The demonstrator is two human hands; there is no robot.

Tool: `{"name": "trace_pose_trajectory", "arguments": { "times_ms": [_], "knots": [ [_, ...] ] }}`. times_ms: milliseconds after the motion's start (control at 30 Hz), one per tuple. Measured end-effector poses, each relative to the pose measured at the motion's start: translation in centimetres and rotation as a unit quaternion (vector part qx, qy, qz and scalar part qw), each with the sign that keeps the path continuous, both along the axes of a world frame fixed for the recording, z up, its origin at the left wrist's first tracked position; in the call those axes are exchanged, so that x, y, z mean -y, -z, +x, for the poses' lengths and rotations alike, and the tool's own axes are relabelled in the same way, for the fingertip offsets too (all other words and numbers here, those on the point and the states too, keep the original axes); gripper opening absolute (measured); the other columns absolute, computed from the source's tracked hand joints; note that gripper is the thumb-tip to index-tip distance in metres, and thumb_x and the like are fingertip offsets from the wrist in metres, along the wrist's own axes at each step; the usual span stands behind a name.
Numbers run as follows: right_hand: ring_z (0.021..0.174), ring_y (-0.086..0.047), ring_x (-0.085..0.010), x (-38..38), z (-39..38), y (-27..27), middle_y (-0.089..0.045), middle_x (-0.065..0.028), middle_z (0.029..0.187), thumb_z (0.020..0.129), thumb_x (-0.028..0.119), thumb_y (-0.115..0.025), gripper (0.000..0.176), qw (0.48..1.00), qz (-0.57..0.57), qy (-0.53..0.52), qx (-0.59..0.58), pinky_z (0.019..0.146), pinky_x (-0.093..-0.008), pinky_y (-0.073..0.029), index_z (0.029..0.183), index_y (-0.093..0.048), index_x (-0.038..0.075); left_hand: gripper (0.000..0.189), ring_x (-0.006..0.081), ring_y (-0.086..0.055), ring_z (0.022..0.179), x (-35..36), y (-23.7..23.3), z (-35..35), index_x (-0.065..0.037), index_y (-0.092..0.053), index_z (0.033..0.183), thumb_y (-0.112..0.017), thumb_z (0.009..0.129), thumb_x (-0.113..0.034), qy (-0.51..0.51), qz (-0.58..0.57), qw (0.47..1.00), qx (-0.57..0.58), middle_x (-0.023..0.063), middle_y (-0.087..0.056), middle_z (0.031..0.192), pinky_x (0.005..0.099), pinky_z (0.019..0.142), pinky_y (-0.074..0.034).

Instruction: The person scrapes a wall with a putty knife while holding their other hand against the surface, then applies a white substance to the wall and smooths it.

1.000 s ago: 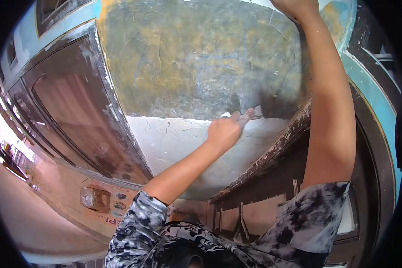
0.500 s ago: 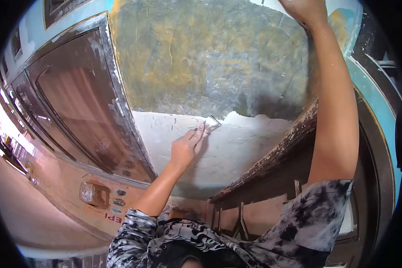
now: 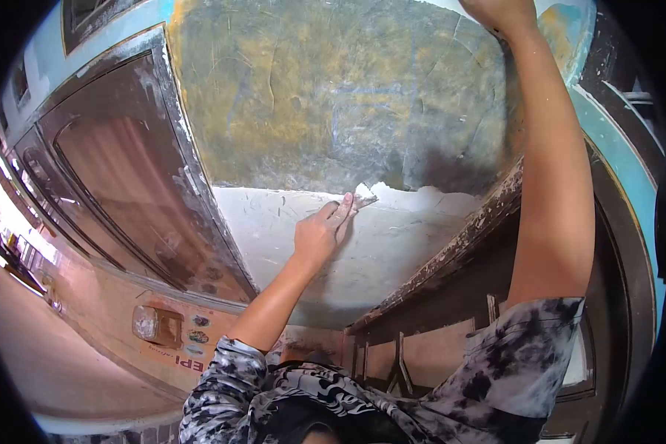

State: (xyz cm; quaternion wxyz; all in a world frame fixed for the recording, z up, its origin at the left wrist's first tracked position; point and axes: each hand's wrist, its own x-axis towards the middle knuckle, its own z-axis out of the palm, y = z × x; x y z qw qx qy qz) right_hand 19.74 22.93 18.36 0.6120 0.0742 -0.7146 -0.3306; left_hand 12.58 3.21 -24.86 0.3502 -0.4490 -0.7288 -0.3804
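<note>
My left hand (image 3: 318,235) is closed around a putty knife (image 3: 365,201), its index finger stretched along the tool. White putty shows on the blade, which lies against the wall at the ragged upper edge of a white coated band (image 3: 288,226). Above that band, the wall (image 3: 296,103) is mottled grey-green and ochre. My right hand (image 3: 502,15) is raised to the upper right, by a white patch at the top of the wall. The frame's edge cuts off its fingers, so what they hold or touch is hidden.
To the left stands a dark brown wooden door (image 3: 118,170) in a paint-worn frame. A ledge with flaking paint (image 3: 451,240) runs diagonally at the right. Lower left, a clear container (image 3: 157,325) rests on printed cardboard (image 3: 189,362).
My left hand has slid right and slightly up along the edge of the white band with the putty knife. My right arm stays raised, nearly in the same place. The view has shifted a little.
</note>
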Motion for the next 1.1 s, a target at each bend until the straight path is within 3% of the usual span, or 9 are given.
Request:
{"name": "trace_pose_trajectory", "arguments": {
  "times_ms": [167, 333, 400, 467, 667, 933, 1100],
  "knots": [
    [0.151, -0.036, -0.0326, 0.3, 0.1, 0.1, -0.047, -0.0111, 0.159, 0.09, 0.044, -0.068, 0.059, 1.0, 0.0, -0.008, -0.002, 0.123, -0.0557, -0.024, 0.14, -0.063, 0.013, 0.055, 0.0275, -0.065, 0.064, -0.1, 0.0, 0.2, -0.019, -0.061, 0.145, -0.075, 0.092, -0.017, 0.009, 0.003, 1.0, 0.005, 0.0057, -0.067, 0.09, 0.0369, 0.053, -0.051],
    [0.152, -0.036, -0.0326, 0.2, 0.1, 0.2, -0.047, -0.0107, 0.16, 0.09, 0.045, -0.068, 0.059, 1.0, -0.004, -0.007, 0.0, 0.123, -0.0553, -0.024, 0.14, -0.063, 0.013, 0.057, 0.0279, -0.065, 0.064, -0.6, 0.7, -0.1, -0.02, -0.059, 0.147, -0.075, 0.092, -0.016, 0.008, -0.002, 1.0, 0.015, 0.0047, -0.067, 0.087, 0.0371, 0.053, -0.051],
    [0.152, -0.036, -0.0327, 0.1, 0.0, 0.1, -0.047, -0.0105, 0.16, 0.091, 0.045, -0.068, 0.059, 1.0, -0.004, -0.003, -0.001, 0.123, -0.0553, -0.024, 0.14, -0.063, 0.013, 0.05, 0.0251, -0.061, 0.054, -1.0, 0.8, -0.1, -0.023, -0.062, 0.143, -0.073, 0.094, -0.026, -0.008, 0.022, 1.0, -0.005, 0.0032, -0.062, 0.084, 0.0392, 0.045, -0.047],
    [0.152, -0.036, -0.0326, 0.0, 0.0, 0.1, -0.047, -0.0104, 0.16, 0.091, 0.045, -0.068, 0.059, 1.0, 0.001, -0.003, 0.0, 0.123, -0.0558, -0.023, 0.141, -0.062, 0.014, 0.052, 0.0256, -0.061, 0.054, -1.3, 0.7, 0.2, -0.022, -0.061, 0.145, -0.073, 0.094, -0.025, 0.0, 0.022, 1.0, 0.001, 0.0036, -0.061, 0.083, 0.0394, 0.045, -0.047],
    [0.152, -0.035, -0.0322, -0.1, -0.2, 0.1, -0.047, -0.0111, 0.16, 0.091, 0.045, -0.067, 0.061, 1.0, 0.005, 0.015, -0.011, 0.123, -0.0558, -0.023, 0.142, -0.061, 0.014, 0.055, 0.0274, -0.064, 0.062, -1.9, 0.3, 1.2, -0.02, -0.06, 0.146, -0.075, 0.092, -0.018, -0.005, 0.009, 0.999, 0.044, 0.0048, -0.066, 0.086, 0.039, 0.052, -0.051],
    [0.152, -0.035, -0.0325, 0.1, 0.0, 0.2, -0.045, -0.0115, 0.161, 0.091, 0.043, -0.068, 0.06, 1.0, -0.011, 0.003, -0.005, 0.123, -0.0556, -0.023, 0.142, -0.061, 0.013, 0.052, 0.0274, -0.065, 0.064, -3.6, -2.5, 2.4, -0.02, -0.062, 0.144, -0.073, 0.093, -0.019, 0.022, 0.006, 0.999, 0.035, 0.0056, -0.065, 0.085, 0.0384, 0.053, -0.052],
    [0.152, -0.035, -0.0325, 0.1, 0.2, 0.3, -0.046, -0.0118, 0.16, 0.091, 0.043, -0.068, 0.059, 1.0, -0.007, -0.01, 0.003, 0.123, -0.0556, -0.023, 0.141, -0.062, 0.012, 0.049, 0.0262, -0.064, 0.063, -0.4, 0.1, 1.1, -0.015, -0.065, 0.14, -0.076, 0.092, -0.017, 0.036, 0.022, 0.998, 0.043, 0.0068, -0.065, 0.083, 0.0373, 0.054, -0.051]
  ]
}}
